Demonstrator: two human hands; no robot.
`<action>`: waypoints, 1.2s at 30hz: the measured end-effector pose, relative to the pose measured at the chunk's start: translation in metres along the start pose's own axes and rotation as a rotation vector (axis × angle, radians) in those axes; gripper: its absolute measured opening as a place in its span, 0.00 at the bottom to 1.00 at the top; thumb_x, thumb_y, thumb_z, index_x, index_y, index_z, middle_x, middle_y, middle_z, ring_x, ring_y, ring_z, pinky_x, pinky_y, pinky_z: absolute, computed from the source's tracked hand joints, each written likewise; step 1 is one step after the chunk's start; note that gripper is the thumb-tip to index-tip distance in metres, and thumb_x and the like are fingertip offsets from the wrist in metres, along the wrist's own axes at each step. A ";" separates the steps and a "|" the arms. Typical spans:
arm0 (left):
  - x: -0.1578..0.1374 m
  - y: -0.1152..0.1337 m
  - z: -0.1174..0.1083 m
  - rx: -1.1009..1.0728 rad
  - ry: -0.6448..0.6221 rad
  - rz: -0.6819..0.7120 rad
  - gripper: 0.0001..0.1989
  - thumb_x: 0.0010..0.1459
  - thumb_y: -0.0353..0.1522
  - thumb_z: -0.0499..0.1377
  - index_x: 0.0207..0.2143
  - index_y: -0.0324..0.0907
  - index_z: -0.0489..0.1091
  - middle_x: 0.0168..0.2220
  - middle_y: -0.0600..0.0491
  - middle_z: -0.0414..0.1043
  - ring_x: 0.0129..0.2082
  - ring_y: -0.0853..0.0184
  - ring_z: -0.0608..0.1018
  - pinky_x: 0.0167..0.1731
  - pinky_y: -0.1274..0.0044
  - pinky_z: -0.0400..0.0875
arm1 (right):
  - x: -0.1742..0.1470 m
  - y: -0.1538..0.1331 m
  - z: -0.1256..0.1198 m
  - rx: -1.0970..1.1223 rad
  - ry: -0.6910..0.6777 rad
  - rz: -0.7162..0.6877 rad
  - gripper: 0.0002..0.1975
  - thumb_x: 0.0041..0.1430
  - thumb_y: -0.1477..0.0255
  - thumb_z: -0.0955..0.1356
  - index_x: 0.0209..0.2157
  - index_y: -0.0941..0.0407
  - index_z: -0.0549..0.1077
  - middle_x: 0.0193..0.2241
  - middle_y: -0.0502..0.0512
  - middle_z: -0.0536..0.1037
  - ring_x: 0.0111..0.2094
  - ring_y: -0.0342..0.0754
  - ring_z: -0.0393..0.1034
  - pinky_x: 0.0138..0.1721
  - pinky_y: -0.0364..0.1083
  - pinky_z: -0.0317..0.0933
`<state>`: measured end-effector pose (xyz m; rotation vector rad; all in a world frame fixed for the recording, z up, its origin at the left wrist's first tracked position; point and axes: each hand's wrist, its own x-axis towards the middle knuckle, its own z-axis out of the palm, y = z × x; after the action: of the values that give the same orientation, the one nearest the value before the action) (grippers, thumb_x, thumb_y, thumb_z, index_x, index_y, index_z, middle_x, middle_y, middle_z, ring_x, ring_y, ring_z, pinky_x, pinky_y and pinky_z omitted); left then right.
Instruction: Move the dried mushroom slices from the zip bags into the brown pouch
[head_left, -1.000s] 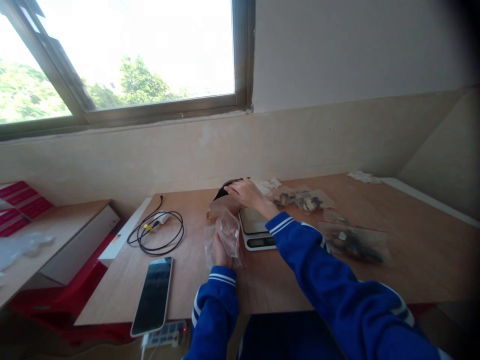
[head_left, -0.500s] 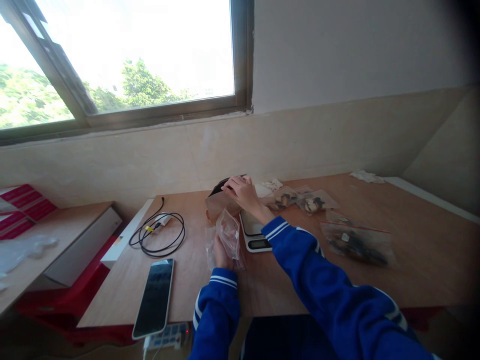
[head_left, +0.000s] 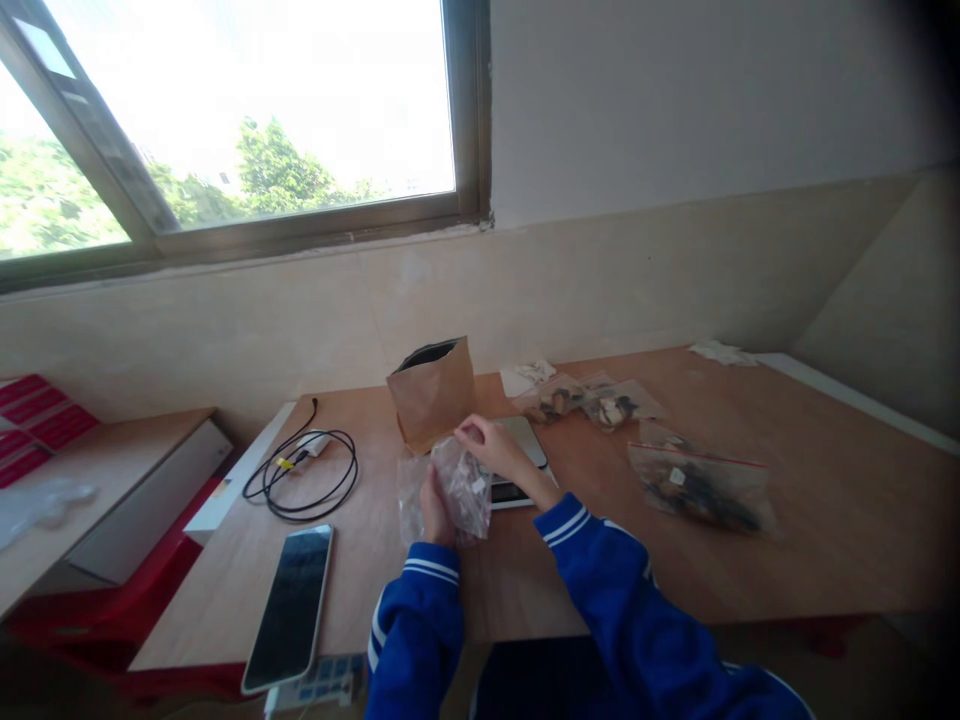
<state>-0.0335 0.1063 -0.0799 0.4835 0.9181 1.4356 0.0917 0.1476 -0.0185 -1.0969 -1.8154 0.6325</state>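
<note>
My left hand [head_left: 436, 510] is closed around a crumpled clear plastic bag [head_left: 466, 490] in front of the kraft paper bag, and more clear plastic shows beside it. At the plastic bag's upper edge, my right hand [head_left: 495, 445] pinches the film; its fingertips are too small to show in detail. Behind both hands the brown kraft paper bag [head_left: 433, 395] stands upright, its dark mouth open. A white kitchen scale [head_left: 531, 440] lies partly hidden under my right hand and wrist.
Right of the scale lie zip bags of dried pieces [head_left: 559, 402] and a larger zip bag with dark contents [head_left: 701, 495]. A coiled black cable [head_left: 352, 475] with a white plug and a phone [head_left: 291, 605] are on the left. Crumpled white paper [head_left: 724, 352] lies far right.
My right hand has come down from the kraft bag's mouth to the plastic bag in my left hand. The kraft bag's opening is now uncovered. The view has shifted slightly.
</note>
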 end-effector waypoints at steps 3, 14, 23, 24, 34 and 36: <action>0.001 0.002 -0.002 0.049 -0.021 0.044 0.22 0.56 0.43 0.55 0.45 0.36 0.73 0.42 0.43 0.78 0.42 0.60 0.79 0.42 0.71 0.74 | -0.002 0.022 -0.003 0.235 0.057 0.043 0.10 0.61 0.66 0.63 0.41 0.55 0.69 0.27 0.52 0.76 0.29 0.48 0.72 0.31 0.44 0.62; -0.002 0.003 -0.005 0.266 0.055 0.214 0.18 0.52 0.40 0.61 0.43 0.40 0.72 0.35 0.50 0.78 0.35 0.66 0.79 0.33 0.78 0.72 | -0.089 0.047 -0.007 0.235 0.490 0.187 0.16 0.62 0.60 0.61 0.45 0.56 0.67 0.38 0.59 0.74 0.36 0.50 0.71 0.36 0.48 0.65; -0.018 0.003 0.005 0.422 -0.049 0.362 0.19 0.54 0.44 0.59 0.46 0.46 0.66 0.39 0.52 0.77 0.14 0.75 0.68 0.14 0.81 0.63 | -0.136 0.040 0.017 0.064 0.276 0.107 0.19 0.57 0.67 0.66 0.50 0.55 0.63 0.33 0.54 0.75 0.29 0.47 0.69 0.36 0.49 0.66; -0.019 0.002 0.007 0.439 -0.066 0.371 0.18 0.54 0.44 0.59 0.45 0.46 0.66 0.39 0.52 0.77 0.15 0.75 0.69 0.14 0.81 0.64 | -0.136 0.042 0.016 0.066 0.269 0.115 0.16 0.58 0.68 0.65 0.47 0.55 0.65 0.31 0.53 0.75 0.29 0.47 0.69 0.35 0.48 0.66; -0.033 0.035 0.020 0.691 0.066 0.610 0.19 0.59 0.45 0.54 0.47 0.44 0.64 0.34 0.54 0.72 0.14 0.77 0.67 0.11 0.84 0.58 | -0.137 0.045 0.014 0.212 0.315 0.162 0.10 0.61 0.62 0.64 0.39 0.54 0.68 0.30 0.54 0.75 0.28 0.47 0.71 0.30 0.45 0.66; -0.038 0.051 0.013 0.660 0.171 0.644 0.20 0.60 0.45 0.52 0.49 0.43 0.63 0.30 0.57 0.70 0.11 0.78 0.62 0.09 0.84 0.55 | -0.137 0.044 0.012 0.226 0.326 0.159 0.11 0.62 0.62 0.62 0.39 0.54 0.68 0.31 0.55 0.76 0.30 0.47 0.72 0.31 0.45 0.67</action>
<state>-0.0508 0.0789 -0.0239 1.2476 1.4668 1.7412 0.1274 0.0484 -0.1170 -1.1246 -1.3541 0.6896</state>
